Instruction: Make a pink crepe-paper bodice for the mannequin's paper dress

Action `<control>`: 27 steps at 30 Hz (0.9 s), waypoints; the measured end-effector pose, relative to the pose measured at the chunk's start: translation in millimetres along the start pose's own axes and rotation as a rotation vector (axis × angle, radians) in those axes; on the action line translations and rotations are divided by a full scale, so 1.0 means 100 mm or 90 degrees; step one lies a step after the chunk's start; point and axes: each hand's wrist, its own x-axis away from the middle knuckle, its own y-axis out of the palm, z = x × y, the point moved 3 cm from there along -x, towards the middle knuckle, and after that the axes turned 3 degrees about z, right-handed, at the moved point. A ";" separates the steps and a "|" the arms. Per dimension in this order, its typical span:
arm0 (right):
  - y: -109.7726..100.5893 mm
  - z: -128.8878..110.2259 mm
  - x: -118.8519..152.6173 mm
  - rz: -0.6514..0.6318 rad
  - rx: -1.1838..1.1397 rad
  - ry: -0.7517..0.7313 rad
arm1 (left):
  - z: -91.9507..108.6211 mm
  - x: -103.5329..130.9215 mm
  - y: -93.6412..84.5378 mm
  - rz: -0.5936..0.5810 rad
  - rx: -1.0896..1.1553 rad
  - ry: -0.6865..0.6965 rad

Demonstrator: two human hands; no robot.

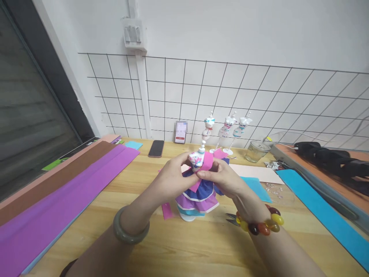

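Note:
A small white dress form with pink marks stands upright near the middle of the table, wearing a tiered skirt in dark blue, purple and light blue with white edging. My left hand is closed around the waist from the left, its thumb pressed to the front. A pink strip curves round the right side of the torso. My right hand pinches this strip near the waist, thumb in front. The fingers behind the form are partly hidden.
Long purple paper lies left, blue paper right. Scissors rest beside my right wrist. Behind are a dark phone, an upright phone, more dress forms and a glass. Small clear beads lie right.

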 end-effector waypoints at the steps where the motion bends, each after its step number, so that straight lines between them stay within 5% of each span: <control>1: 0.00 0.00 0.00 0.003 0.005 -0.003 | 0.00 0.00 0.00 0.006 -0.011 -0.001; 9: -0.13 -0.10 0.03 -0.047 0.078 -0.048 | 0.00 -0.01 -0.05 0.015 -0.014 -0.006; 13: -0.41 -0.11 0.16 0.095 0.151 -0.028 | -0.05 -0.05 -0.15 0.055 -0.046 -0.034; 16: -0.59 -0.03 0.37 0.155 0.287 0.017 | -0.14 -0.09 -0.22 0.090 -0.050 -0.055; 22: -0.85 0.39 1.04 0.144 0.773 0.042 | -0.31 -0.16 -0.34 0.187 0.049 -0.122; 27: -0.94 0.74 1.52 0.134 0.951 -0.002 | -0.32 -0.17 -0.39 0.250 0.102 -0.127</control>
